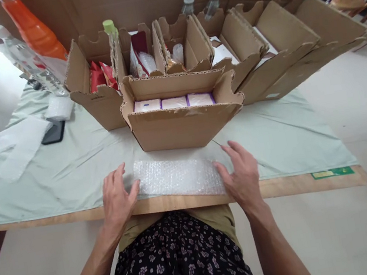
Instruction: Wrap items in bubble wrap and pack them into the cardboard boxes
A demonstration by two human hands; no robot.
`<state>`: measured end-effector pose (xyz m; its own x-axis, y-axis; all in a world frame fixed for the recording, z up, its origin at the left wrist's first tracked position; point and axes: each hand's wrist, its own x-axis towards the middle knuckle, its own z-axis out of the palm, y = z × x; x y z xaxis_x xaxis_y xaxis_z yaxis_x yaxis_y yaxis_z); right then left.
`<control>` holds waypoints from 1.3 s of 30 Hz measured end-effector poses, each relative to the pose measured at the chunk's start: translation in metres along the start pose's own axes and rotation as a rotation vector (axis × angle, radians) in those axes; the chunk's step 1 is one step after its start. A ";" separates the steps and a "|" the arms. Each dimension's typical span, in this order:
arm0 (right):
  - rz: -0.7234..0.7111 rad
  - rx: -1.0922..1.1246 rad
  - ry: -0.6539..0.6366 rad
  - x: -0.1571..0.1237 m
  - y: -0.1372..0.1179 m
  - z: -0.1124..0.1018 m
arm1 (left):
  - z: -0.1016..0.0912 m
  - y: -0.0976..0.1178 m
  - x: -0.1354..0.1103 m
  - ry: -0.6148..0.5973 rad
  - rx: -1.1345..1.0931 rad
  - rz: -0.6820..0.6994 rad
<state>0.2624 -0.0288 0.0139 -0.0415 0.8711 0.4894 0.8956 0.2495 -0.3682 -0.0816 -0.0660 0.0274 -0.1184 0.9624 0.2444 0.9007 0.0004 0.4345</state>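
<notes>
A strip of clear bubble wrap (178, 176) lies flat along the table's front edge. At its left end is my left hand (118, 194), open, with thumb and fingers apart. My right hand (241, 170) is open at the other end, its thumb at the wrap's edge; whether it touches is hard to tell. Just behind the wrap stands a low cardboard box (171, 128). Three white packs with purple edging (173, 103) sit side by side inside it.
Behind stands a row of open cardboard bins (95, 103) holding packets and wrapped items. Bottles, one orange (39, 35), stand at the back left. A dark phone-like object (53, 133) and white sheets (23, 142) lie on the left. A green cloth (283, 139) covers the wooden table.
</notes>
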 end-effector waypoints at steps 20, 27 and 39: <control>0.016 -0.147 -0.161 -0.052 -0.016 -0.015 | 0.023 0.055 -0.015 -0.289 0.161 0.427; -0.266 -0.066 -0.335 -0.045 -0.051 0.011 | 0.035 0.041 -0.016 -0.407 0.170 0.515; 0.203 -0.164 -0.176 -0.040 0.008 0.001 | 0.022 0.022 0.002 -0.096 0.264 0.086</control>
<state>0.2710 -0.0613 -0.0096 0.0829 0.9594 0.2695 0.9522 0.0035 -0.3054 -0.0533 -0.0581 0.0186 -0.0083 0.9833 0.1817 0.9848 -0.0235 0.1721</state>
